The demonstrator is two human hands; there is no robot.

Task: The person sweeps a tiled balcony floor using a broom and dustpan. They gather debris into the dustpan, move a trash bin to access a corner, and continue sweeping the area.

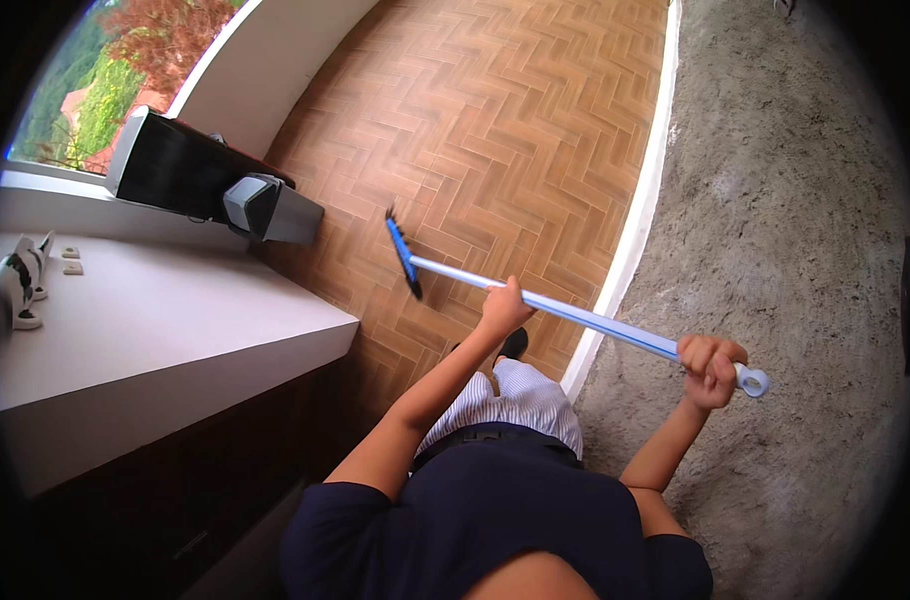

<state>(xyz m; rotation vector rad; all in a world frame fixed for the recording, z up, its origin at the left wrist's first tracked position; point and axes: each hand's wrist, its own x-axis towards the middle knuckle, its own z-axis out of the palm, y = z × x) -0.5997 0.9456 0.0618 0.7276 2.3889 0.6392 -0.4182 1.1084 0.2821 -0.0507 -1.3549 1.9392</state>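
Observation:
Both hands grip the pale blue pole of a broom. Partway down the pole, my left hand is wrapped around it. My right hand holds the upper end, just below a hanging loop. The blue broom head, with dark bristles, is at the far end of the pole, over the herringbone wood-look floor. Whether the bristles touch the floor, I cannot tell. One dark shoe shows beneath the pole.
A rough grey textured wall with white trim runs along my right. To the left are a white ledge bearing a black-and-white animal figurine, a black speaker-like box and a grey bin against the wall by the window.

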